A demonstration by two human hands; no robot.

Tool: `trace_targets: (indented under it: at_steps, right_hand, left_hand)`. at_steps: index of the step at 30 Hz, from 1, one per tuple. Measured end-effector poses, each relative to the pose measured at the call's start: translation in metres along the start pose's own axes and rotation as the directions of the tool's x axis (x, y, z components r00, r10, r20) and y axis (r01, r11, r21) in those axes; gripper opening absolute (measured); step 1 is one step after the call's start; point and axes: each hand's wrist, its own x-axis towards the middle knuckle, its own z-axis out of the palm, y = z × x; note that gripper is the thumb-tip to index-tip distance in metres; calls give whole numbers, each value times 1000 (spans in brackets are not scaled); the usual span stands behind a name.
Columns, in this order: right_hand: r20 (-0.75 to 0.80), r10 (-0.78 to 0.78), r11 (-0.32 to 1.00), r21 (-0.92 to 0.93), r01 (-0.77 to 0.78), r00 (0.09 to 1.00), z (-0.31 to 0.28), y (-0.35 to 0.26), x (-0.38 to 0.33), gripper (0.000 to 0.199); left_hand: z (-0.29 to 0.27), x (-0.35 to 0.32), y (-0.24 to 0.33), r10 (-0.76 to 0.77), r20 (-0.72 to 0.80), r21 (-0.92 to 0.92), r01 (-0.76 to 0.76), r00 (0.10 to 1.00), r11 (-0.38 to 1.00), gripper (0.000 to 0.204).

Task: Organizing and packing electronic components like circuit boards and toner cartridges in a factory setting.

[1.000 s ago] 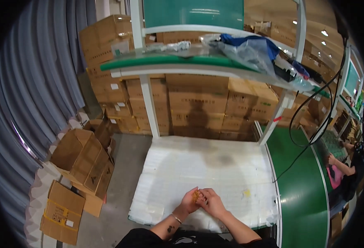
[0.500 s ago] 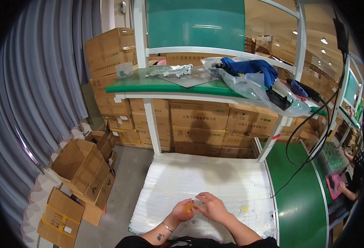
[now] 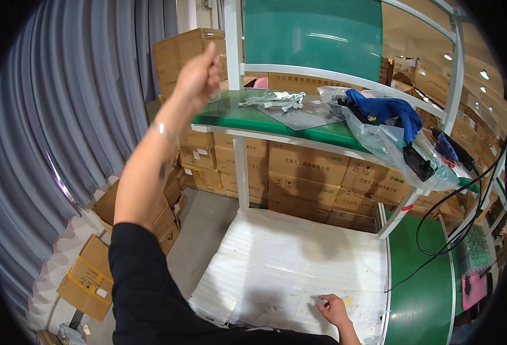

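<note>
My left arm stretches up and forward, bringing my left hand [image 3: 199,80] in front of the left end of the green shelf [image 3: 322,129]. Its fingers are curled closed with the thumb uppermost, and whatever they may hold is hidden. A small clear container [image 3: 214,96] on the shelf is mostly covered by this hand. Low over the white padded surface [image 3: 299,247], my right hand [image 3: 335,311] is loosely bent. Its thumb and forefinger are apart, with nothing seen between them. Near it is a small yellow mark [image 3: 347,301] on the padding.
White connector cables [image 3: 285,100] lie on a grey sheet on the shelf. Right of them is a clear plastic bag with blue cloth [image 3: 388,109]. Black cables [image 3: 420,230] hang at right, beside a green board [image 3: 417,276]. Cardboard boxes [image 3: 305,164] stand behind and at left.
My hands have parted. The left, which cupped small yellowish things, has swung up to the shelf and closed. My right hand has moved lower right, and the view has shifted left.
</note>
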Motion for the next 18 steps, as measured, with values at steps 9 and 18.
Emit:
trace_targets:
  at_steps: [9,18]
  right_hand:
    - [-63,204,971,139,-193,977,26,20,-35,24]
    - [-2,335,907,271,-322,942,27,26,-35,27]
  left_hand:
    - [-66,125,-57,65,-315,347,51,947,937,33]
    - [-81,131,-66,106,-220,628,58,970,776,38]
